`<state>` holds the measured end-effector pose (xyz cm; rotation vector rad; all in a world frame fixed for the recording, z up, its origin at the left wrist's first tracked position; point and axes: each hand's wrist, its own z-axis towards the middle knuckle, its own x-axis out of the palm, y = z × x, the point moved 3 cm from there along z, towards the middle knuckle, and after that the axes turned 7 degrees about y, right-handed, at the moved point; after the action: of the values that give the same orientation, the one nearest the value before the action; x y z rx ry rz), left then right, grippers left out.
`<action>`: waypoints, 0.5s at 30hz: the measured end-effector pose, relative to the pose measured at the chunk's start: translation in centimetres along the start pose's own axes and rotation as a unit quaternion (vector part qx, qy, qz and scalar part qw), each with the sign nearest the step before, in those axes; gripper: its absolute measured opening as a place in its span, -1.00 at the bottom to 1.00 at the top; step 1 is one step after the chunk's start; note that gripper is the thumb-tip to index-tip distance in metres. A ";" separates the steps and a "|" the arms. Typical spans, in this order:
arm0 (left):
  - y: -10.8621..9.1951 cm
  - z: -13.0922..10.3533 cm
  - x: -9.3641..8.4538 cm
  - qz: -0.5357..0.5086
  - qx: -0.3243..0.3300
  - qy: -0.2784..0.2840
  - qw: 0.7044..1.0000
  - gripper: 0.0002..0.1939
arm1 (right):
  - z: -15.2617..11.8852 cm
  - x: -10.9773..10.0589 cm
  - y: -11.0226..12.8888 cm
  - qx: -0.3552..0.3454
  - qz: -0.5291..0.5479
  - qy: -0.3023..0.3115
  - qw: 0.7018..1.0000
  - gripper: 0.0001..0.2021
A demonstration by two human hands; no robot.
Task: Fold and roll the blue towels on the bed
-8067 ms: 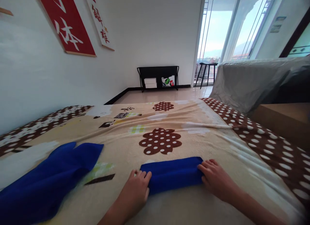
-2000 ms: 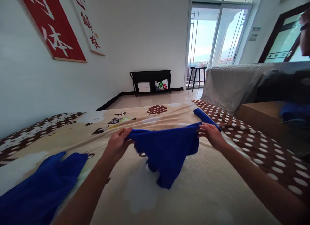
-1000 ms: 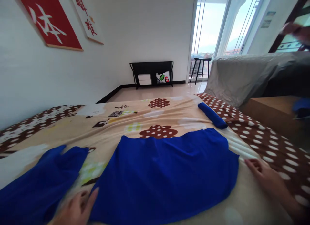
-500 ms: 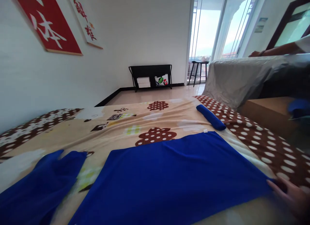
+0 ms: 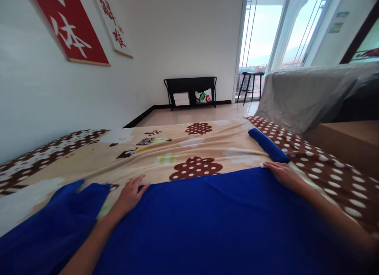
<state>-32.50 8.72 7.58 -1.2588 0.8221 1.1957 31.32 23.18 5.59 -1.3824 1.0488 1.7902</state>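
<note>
A plain blue cloth (image 5: 201, 219) lies spread over the bed, its far edge running between my two hands. My left hand (image 5: 130, 194) rests at the far left corner, thumb and fingers apart, touching the cloth's edge. At the far right corner my right hand (image 5: 282, 174) lies with its fingers stretched out over the fabric. A small white label (image 5: 262, 165) shows at those fingertips. Just beyond is a rolled blue cloth (image 5: 268, 144). Left of my left arm lies a crumpled blue cloth (image 5: 74, 212).
A patterned blanket (image 5: 160, 168) covers the bed. To the right stand a cardboard box (image 5: 352, 135) and something draped in plastic sheeting (image 5: 296, 93). A black rack (image 5: 189, 85) and a stool (image 5: 251, 74) stand at the back. Another person's hand (image 5: 370, 53) shows at the far right.
My left hand has come into view at the cloth's far left corner. My right hand has moved from the near right corner to the far right one. The view has shifted slightly.
</note>
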 end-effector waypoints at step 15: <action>5.4 3.7 -0.8 -0.148 -0.037 0.119 0.981 -0.49 | 5.6 -0.4 -6.5 -0.005 0.057 0.125 0.990 -0.83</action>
<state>-38.40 11.64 7.65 -1.5463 0.7359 0.8532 34.34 31.21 5.35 -1.6141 1.2732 1.7354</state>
